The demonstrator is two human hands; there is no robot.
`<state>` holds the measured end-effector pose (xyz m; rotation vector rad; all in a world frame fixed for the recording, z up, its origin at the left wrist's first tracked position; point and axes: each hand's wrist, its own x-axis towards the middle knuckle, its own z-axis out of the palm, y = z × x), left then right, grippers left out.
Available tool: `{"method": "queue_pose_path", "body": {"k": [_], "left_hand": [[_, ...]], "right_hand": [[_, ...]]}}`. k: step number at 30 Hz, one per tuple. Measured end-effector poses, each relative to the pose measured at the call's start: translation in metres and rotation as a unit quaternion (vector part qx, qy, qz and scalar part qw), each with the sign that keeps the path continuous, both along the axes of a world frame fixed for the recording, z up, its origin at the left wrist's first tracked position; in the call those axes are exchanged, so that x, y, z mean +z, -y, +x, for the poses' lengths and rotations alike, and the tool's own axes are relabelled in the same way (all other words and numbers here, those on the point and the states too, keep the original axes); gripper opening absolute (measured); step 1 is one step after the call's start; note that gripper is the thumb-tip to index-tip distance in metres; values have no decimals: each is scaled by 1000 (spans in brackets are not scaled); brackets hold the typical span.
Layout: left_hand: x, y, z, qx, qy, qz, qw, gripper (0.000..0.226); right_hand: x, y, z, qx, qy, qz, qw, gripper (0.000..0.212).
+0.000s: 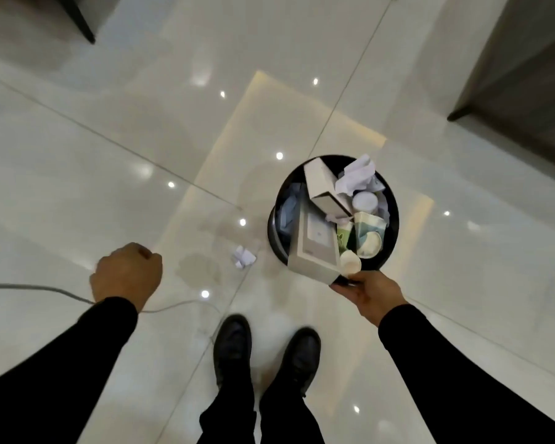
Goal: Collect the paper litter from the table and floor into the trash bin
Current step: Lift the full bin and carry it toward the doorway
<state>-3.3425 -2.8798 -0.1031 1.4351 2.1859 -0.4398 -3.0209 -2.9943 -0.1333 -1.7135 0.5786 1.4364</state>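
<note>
While the right hand [370, 291] grips one full bin [393, 200], the left hand [127, 274] is fisted; one paper wad [244, 257] lies nearby.

Bin [390, 193]: round, black, upright, heaped past rim with boxes, cups, crumpled paper. Paper scrap [244, 257]: small, white, crumpled, on glossy floor just left of bin, apart from it.

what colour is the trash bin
Black, clearest in the head view: the trash bin.
</note>
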Motion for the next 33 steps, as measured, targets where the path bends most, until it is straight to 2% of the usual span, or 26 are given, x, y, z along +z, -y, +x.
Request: {"method": "queue_pose_path", "body": {"k": [3, 8, 10, 12, 13, 15, 17, 20, 24, 26, 28, 29, 30, 33], "left_hand": [[-20, 6, -23, -22, -31, -81, 996, 22], [-39, 23, -61, -5, -49, -166, 985, 25], [-43, 30, -67, 9, -44, -190, 981, 26], [-48, 36, -70, 14, -44, -212, 976, 34], [-53, 38, -72, 12, -43, -218, 975, 36], [-67, 38, -75, 3, -43, -221, 974, 36], [-85, 36, -75, -13, -59, -213, 975, 35], [-126, 27, -71, -22, -73, -192, 978, 34], [-160, 8, -63, -21, -62, -134, 989, 27], [-169, 0, -61, 16, -38, -79, 996, 44], [-170, -3, -54, 43, 23, -47, 998, 46], [-167, -4, -47, 45, 59, -47, 996, 42], [-164, -3, -39, 37, 94, -50, 994, 37], [-142, 3, -4, 11, 176, -53, 983, 25]], "right_hand": [[-16, 7, -5, 4, -2, 7, 1000, 40], [-12, 18, -21, -54, 33, 49, 997, 33], [-11, 38, -46, -81, 12, 21, 996, 34], [-19, 53, -83, -13, 3, -61, 998, 28], [-27, 57, -103, 79, 23, -87, 993, 28], [-56, 46, -134, 291, 103, -75, 948, 34], [-84, 16, -154, 417, 183, -8, 890, 38], [-139, -37, -174, 526, 264, 73, 805, 50], [-196, -66, -184, 688, 325, 37, 647, 65], [-220, -62, -183, 713, 355, 15, 605, 54], [-232, -51, -179, 720, 376, 21, 583, 36], [-232, -46, -175, 726, 369, 26, 580, 31], [-226, -40, -171, 719, 351, 31, 600, 29], [-170, -19, -164, 617, 262, 74, 739, 28]]}}
